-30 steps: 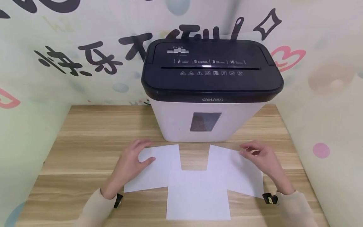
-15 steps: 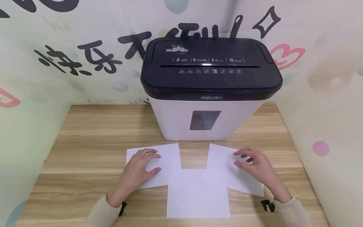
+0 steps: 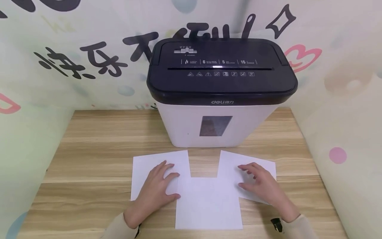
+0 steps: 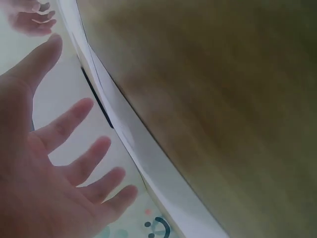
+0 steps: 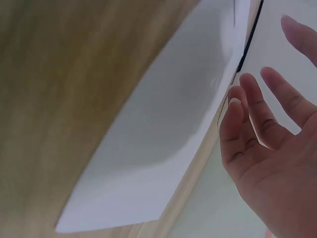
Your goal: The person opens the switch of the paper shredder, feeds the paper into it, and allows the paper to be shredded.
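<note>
Three white paper sheets lie on the wooden table in the head view: a left sheet (image 3: pixel 143 171), a middle sheet (image 3: pixel 209 209) and a right sheet (image 3: pixel 264 165). The middle one meets or overlaps the inner corners of the other two. My left hand (image 3: pixel 156 187) hovers over the left sheet, fingers spread and holding nothing. Over the right sheet is my right hand (image 3: pixel 261 184), fingers loosely bent with nothing between them. In the right wrist view a gap shows between the right hand (image 5: pixel 277 144) and the paper (image 5: pixel 153 114) below it.
Behind the sheets stands a paper shredder (image 3: pixel 191 126) with a black top, a feed slot (image 3: pixel 221 69) and a small dark window (image 3: pixel 215 126). The wooden table (image 3: pixel 98 142) is bounded by printed walls at the back and both sides.
Both hands have moved inward and toward the person over the sheets, the left to the right and the right to the left. The left fingers have spread. The sheets lie as before.
</note>
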